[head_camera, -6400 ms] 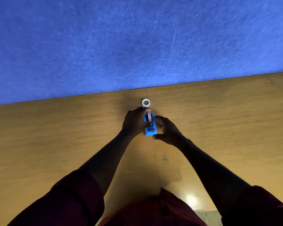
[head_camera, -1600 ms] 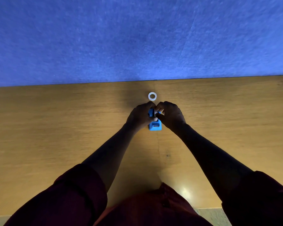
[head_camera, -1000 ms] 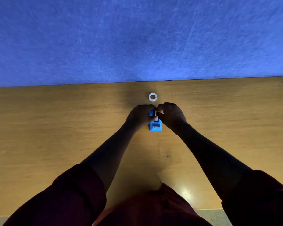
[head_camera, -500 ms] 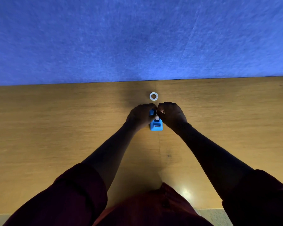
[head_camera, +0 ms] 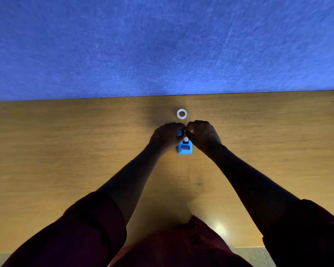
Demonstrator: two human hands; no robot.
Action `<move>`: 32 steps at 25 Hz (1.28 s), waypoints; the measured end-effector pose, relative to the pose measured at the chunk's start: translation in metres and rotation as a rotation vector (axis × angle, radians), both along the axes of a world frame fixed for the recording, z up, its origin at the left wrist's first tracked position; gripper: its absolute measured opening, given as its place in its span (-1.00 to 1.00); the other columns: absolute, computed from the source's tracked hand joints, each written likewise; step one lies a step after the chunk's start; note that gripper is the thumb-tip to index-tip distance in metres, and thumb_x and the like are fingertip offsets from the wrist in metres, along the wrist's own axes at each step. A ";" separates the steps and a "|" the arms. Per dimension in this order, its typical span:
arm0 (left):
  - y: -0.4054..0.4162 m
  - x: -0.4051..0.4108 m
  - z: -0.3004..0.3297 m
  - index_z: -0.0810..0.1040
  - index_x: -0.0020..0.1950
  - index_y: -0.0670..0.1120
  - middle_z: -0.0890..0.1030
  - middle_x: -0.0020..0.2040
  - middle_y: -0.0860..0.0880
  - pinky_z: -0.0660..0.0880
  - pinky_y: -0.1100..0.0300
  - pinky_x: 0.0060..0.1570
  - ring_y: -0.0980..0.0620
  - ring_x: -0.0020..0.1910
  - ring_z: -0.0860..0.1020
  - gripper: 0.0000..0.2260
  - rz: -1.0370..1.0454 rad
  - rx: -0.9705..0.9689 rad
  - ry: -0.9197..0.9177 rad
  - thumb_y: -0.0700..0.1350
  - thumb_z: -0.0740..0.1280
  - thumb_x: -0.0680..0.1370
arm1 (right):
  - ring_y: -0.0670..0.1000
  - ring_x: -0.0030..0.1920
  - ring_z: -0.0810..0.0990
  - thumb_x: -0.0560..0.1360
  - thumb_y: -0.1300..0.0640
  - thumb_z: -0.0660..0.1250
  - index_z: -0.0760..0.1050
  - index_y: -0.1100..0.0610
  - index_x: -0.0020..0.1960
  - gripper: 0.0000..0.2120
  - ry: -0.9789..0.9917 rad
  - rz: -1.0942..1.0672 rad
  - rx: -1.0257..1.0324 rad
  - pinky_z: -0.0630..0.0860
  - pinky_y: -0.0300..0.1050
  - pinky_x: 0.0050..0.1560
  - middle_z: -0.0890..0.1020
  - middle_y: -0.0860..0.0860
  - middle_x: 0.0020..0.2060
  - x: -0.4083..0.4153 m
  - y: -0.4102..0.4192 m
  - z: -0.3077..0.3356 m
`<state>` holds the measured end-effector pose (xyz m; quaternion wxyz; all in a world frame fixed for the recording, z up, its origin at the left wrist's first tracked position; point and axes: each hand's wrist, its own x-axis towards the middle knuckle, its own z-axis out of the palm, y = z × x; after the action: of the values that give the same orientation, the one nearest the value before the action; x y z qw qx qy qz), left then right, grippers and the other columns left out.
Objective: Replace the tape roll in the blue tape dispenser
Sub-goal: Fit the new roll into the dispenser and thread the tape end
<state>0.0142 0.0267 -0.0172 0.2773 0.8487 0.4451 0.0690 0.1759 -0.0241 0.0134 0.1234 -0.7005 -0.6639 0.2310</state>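
Blue plastic shows between two hands that have closed in on it from either side. The left hand (head_camera: 165, 136) curls round the left flank of the tape dispenser (head_camera: 185, 148) and steadies it, while the right hand (head_camera: 202, 134) comes in from 3 o'clock with its fingers bent over the top, apparently pinching something pale at the middle of the dispenser. Whether that pale bit is the free end of the tape or part of a roll is too small to tell. The fingertips of the two hands nearly meet above the dispenser.

The dispenser stands on the wooden table (head_camera: 66, 160), its cutter end pointing to 6 o'clock, toward the person. Just beyond the hands at 12 o'clock lies a white ring (head_camera: 181, 113), flat on the table and clear of both hands; it looks like a bare core or a thin roll, though which one cannot be settled from here. Behind the table rises a blue felt wall (head_camera: 162, 45).

As a judgement, the swap seems well advanced: one ring is out on the table, and the hands appear to be seating a roll or threading tape to the cutter. Leading the end over the blade likely remains.

No brand, label or writing can be read anywhere.
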 end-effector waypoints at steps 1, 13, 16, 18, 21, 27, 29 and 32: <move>-0.001 -0.001 0.000 0.56 0.22 0.01 0.69 0.08 0.02 0.45 0.23 -0.13 0.04 0.05 0.64 -0.70 -0.001 0.003 -0.006 0.09 0.43 0.54 | 0.00 -0.14 0.64 0.58 0.09 0.34 0.62 0.11 0.01 -0.88 -0.009 0.004 0.004 0.58 -0.11 -0.17 0.67 0.02 -0.13 0.000 0.000 0.000; 0.000 -0.003 0.005 0.53 0.25 0.02 0.65 0.12 0.03 0.50 0.20 -0.09 0.08 0.06 0.61 -0.69 -0.016 -0.043 -0.022 0.06 0.44 0.54 | -0.05 -0.26 0.53 0.58 0.07 0.32 0.61 0.12 -0.05 -0.85 -0.037 -0.005 0.013 0.31 -0.26 -0.35 0.60 -0.02 -0.24 0.004 0.002 -0.007; 0.001 -0.002 0.005 0.54 0.25 0.02 0.65 0.14 0.03 0.53 0.17 -0.06 0.08 0.06 0.60 -0.68 -0.030 -0.023 -0.007 0.08 0.44 0.54 | -0.01 -0.18 0.62 0.57 0.08 0.34 0.61 0.10 -0.02 -0.88 0.021 -0.021 0.016 0.54 -0.15 -0.25 0.66 0.00 -0.18 0.004 0.000 -0.008; 0.001 -0.003 0.006 0.52 0.26 0.04 0.63 0.13 0.05 0.47 0.20 -0.10 0.10 0.03 0.59 -0.62 -0.038 -0.040 -0.006 0.08 0.48 0.50 | -0.01 -0.15 0.65 0.55 0.11 0.35 0.61 0.09 0.02 -0.91 0.058 -0.034 0.029 0.62 -0.05 -0.14 0.69 -0.01 -0.14 0.005 -0.003 -0.008; -0.001 -0.005 0.007 0.47 0.28 0.04 0.63 0.12 0.04 0.45 0.21 -0.12 0.09 0.03 0.59 -0.56 -0.044 -0.030 -0.001 0.06 0.51 0.46 | -0.05 -0.12 0.66 0.54 0.13 0.37 0.59 0.07 0.05 -0.90 0.087 -0.035 0.031 0.63 -0.09 -0.11 0.71 -0.03 -0.10 0.006 -0.006 -0.010; -0.001 -0.005 0.007 0.52 0.27 0.01 0.63 0.14 0.01 0.47 0.24 -0.14 0.09 0.04 0.60 -0.63 -0.040 -0.041 -0.047 0.04 0.48 0.51 | -0.07 -0.14 0.63 0.54 0.14 0.38 0.58 0.06 0.07 -0.88 0.069 -0.008 0.050 0.53 -0.20 -0.17 0.68 -0.03 -0.11 0.007 -0.007 -0.013; 0.000 -0.006 0.007 0.53 0.27 -0.01 0.63 0.17 0.00 0.51 0.20 -0.11 0.07 0.06 0.61 -0.65 -0.052 -0.072 -0.062 0.03 0.46 0.53 | -0.09 -0.15 0.60 0.54 0.12 0.37 0.58 0.05 0.07 -0.88 0.072 -0.014 0.032 0.54 -0.19 -0.16 0.68 -0.03 -0.10 0.006 -0.005 -0.014; 0.001 -0.009 0.004 0.53 0.30 0.03 0.61 0.21 0.02 0.56 0.16 0.00 0.08 0.13 0.58 -0.64 -0.059 -0.120 -0.082 0.04 0.46 0.53 | -0.09 -0.14 0.62 0.54 0.09 0.36 0.59 0.03 0.05 -0.90 0.096 -0.030 0.029 0.56 -0.20 -0.16 0.67 -0.05 -0.11 0.008 -0.005 -0.014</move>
<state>0.0056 0.0282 -0.0135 0.3474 0.8398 0.4115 0.0687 0.1837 -0.0296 -0.0006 0.1689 -0.6964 -0.6501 0.2529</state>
